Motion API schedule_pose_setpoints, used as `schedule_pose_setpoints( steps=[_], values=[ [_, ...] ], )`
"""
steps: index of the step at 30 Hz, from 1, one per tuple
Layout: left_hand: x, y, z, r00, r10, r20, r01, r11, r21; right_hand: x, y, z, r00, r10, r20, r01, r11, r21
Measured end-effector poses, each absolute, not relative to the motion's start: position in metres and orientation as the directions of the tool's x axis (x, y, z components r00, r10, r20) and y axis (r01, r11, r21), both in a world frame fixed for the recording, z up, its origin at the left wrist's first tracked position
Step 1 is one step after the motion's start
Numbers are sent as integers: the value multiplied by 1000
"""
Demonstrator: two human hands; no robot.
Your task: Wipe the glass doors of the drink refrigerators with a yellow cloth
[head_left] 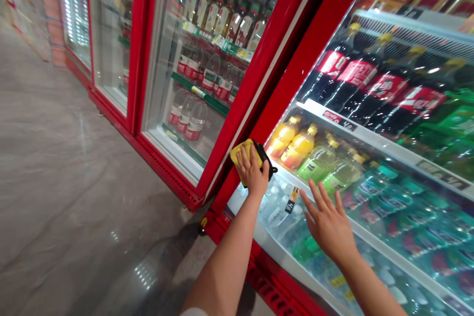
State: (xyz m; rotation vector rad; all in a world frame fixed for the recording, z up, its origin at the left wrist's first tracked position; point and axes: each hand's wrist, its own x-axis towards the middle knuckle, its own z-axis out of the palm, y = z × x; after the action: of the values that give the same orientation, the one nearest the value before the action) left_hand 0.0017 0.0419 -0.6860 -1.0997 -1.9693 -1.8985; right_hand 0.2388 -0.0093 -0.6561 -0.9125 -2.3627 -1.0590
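Observation:
My left hand (255, 174) is on a folded yellow cloth (235, 155) with a dark edge, pressing it against the red door frame (267, 117) by the lower left edge of a lit drinks fridge. Its fingers lie over the cloth's yellow face, and the thumb sits by the dark side. To the right, my right hand (330, 224) is spread with nothing in it, in front of the glass door (266, 249). Whether its fingertips touch the glass I cannot tell. Behind the glass by my hands are orange drink bottles (300, 147) and pale green bottles (319, 158).
Cola bottles (358, 73) with red labels fill a higher shelf; turquoise-capped bottles (385, 192) lie lower. On the left stands another red-framed fridge (135, 59) with bottles on several shelves. Grey shiny floor (85, 197) runs along the fridges' base. A small wheel (203, 227) shows below.

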Motion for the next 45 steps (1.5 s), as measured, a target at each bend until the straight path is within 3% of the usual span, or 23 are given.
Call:
schedule_pose_setpoints(
  steps=[4, 12, 17, 22, 27, 30, 32, 34, 36, 38, 41, 43, 45],
  values=[
    [7, 49, -744, -813, 288, 506, 514, -54, 856, 238, -10, -671, -686, 413, 599, 717, 524, 460],
    [-4, 47, -824, -863, 297, 408, 427, -4, 904, 243, -12, -692, -703, 431, 566, 701, 559, 444],
    [3, 49, -784, -844, 278, 458, 482, 19, 876, 244, -13, -692, -708, 426, 563, 696, 557, 454],
    [20, 45, -721, -608, 348, 714, 754, -30, 656, 255, -18, -700, -707, 428, 563, 697, 555, 454],
    [18, 25, -762, -257, 523, 812, 908, -156, 388, 289, -26, -728, -715, 447, 538, 698, 501, 511],
    [13, 25, -775, -363, 535, 763, 862, -119, 493, 315, -30, -743, -692, 476, 543, 722, 469, 508],
    [19, 31, -760, -532, 453, 716, 781, -65, 621, 329, -33, -748, -653, 501, 568, 757, 440, 482],
    [34, 37, -739, -585, 384, 714, 756, -60, 651, 336, -35, -751, -609, 526, 594, 793, 409, 451],
    [54, 38, -729, -470, 410, 782, 830, -96, 550, 339, -37, -752, -570, 555, 606, 822, 386, 419],
    [69, 32, -741, -223, 507, 832, 915, -184, 358, 341, -38, -754, -546, 582, 602, 838, 385, 388],
    [66, 16, -785, 182, 632, 754, 917, -385, 101, 347, -40, -757, -545, 604, 582, 839, 401, 369],
    [52, 8, -809, 306, 677, 670, 895, -443, 39, 357, -41, -757, -551, 610, 569, 834, 408, 370],
    [42, 7, -813, 299, 708, 639, 907, -419, 41, 370, -41, -754, -549, 617, 563, 836, 408, 368]
  ],
)
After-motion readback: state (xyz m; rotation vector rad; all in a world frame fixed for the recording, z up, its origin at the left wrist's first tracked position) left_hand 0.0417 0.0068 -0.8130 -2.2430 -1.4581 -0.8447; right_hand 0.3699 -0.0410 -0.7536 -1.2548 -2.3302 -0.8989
